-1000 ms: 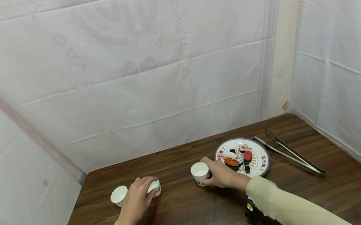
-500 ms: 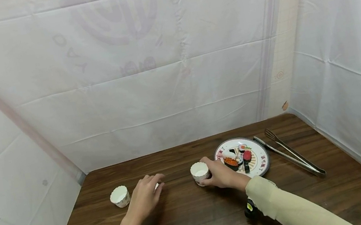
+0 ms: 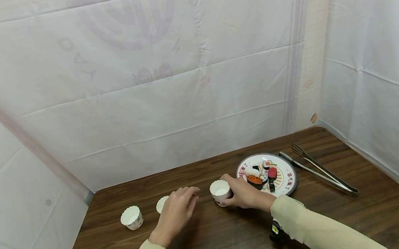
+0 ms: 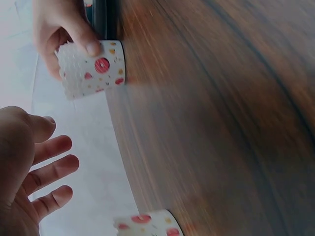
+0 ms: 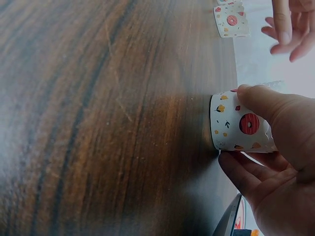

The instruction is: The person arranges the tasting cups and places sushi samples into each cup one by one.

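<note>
My right hand (image 3: 243,193) grips a white paper baking cup (image 5: 236,120) with a scalloped rim and donut prints; the cup stands upright on the table. Thumb and fingers lie on opposite sides of it. To its left, my left hand (image 3: 177,211) hovers above the table, fingers spread and loosely bent, holding nothing. Partly hidden behind that hand is a second baking cup (image 3: 161,203). Farther left stands a third baking cup (image 3: 131,218), apart from both hands.
Just right of the right hand, a round plate (image 3: 290,179) bears several sushi pieces (image 3: 254,180). Metal tongs (image 3: 320,172) lie beyond it toward the right edge of the brown wooden table (image 3: 219,244). White cloth (image 3: 141,107) hangs behind.
My left hand has let go of the middle cup and moved right, toward the right hand. The right hand has stayed on its cup.
</note>
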Motion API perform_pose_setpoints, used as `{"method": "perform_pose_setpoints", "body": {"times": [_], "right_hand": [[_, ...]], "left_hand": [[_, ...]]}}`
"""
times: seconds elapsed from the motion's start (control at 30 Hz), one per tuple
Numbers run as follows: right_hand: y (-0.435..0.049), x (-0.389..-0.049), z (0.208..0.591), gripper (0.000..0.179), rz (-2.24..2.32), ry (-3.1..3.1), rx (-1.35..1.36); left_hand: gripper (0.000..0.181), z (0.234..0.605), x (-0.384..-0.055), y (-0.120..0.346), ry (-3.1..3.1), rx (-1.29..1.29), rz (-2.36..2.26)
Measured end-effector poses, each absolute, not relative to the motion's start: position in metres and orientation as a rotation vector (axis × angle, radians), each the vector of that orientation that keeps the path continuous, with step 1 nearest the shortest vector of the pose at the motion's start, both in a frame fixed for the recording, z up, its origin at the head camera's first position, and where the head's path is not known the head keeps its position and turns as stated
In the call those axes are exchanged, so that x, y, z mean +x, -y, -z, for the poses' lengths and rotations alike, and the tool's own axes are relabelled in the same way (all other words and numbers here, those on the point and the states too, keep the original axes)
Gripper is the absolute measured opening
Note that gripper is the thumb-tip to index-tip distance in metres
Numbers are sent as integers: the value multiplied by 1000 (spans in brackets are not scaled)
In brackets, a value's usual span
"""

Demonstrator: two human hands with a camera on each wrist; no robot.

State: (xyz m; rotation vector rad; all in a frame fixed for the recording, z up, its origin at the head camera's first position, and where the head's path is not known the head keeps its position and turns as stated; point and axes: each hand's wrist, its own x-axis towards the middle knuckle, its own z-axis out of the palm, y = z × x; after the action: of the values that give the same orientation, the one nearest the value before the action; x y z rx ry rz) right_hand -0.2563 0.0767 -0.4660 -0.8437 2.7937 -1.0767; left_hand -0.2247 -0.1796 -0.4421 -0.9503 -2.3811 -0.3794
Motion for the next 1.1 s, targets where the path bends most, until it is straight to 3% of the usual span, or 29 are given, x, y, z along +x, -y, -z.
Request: {"method": "perform_pose_setpoints", "body": {"times": [0.57,1.1], "right_hand": [[-77,-256,466,58,1054,-2798,-851],[-78,-253,466,56,1033,-2825,-829]], "left_hand": [[28,445,-230,143,2335,-1089,424],[15,447,-227,127,2442,-1110,368]]}}
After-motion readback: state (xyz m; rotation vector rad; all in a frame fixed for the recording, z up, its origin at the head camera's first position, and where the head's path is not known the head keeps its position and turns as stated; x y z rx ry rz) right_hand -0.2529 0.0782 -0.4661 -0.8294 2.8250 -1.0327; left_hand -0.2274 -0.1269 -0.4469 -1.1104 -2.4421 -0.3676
